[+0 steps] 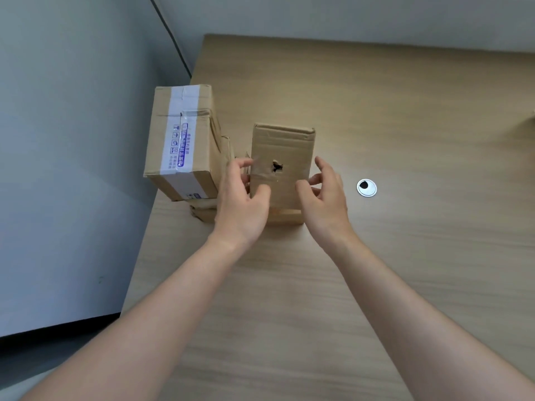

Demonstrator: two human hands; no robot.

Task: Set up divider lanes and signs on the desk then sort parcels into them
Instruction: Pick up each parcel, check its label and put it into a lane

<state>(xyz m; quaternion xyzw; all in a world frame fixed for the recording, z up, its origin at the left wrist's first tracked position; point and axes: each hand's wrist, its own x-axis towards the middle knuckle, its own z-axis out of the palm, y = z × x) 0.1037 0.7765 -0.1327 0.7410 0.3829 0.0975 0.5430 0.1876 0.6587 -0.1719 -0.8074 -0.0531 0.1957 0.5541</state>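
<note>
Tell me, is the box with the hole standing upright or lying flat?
Upright: the box with the hole stands on its end on the desk.

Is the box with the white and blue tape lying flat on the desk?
No, the taped box stands upright at the left edge of the desk, its taped top face turned up toward the camera.

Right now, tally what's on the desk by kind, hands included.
Cardboard parcels: 2 clearly, the taped box and the box with a hole; cardboard beneath the taped box cannot be counted.
Cable grommets: 1.
Hands: 2, left hand, right hand.
Total: 5
</note>
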